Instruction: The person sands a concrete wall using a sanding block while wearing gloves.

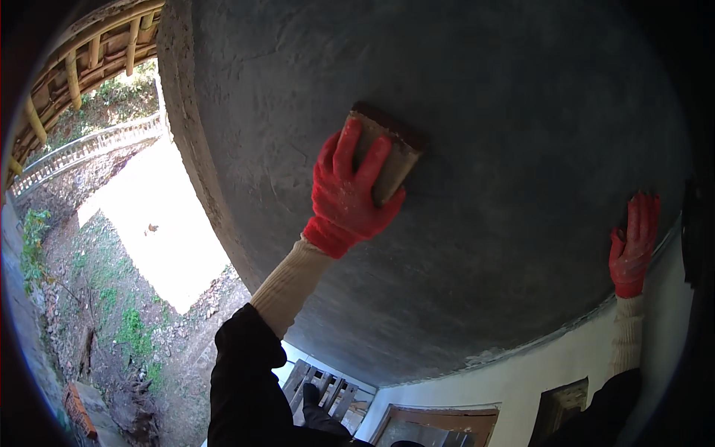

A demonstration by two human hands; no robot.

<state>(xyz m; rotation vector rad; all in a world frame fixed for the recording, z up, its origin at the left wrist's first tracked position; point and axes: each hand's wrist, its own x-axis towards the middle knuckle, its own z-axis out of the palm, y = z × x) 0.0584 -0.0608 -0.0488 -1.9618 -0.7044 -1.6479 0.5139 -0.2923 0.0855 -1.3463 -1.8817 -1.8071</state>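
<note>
The red-gloved left hand [345, 192] gripped a slanted brown box-shaped block [399, 164] on dark grey plaster [514, 179], well left of the open red-gloved right hand [633, 246].

A pale railing [112, 140] runs below roof rafters [73, 80], with apparently a leafy shrub [35, 237] nearby.
</note>
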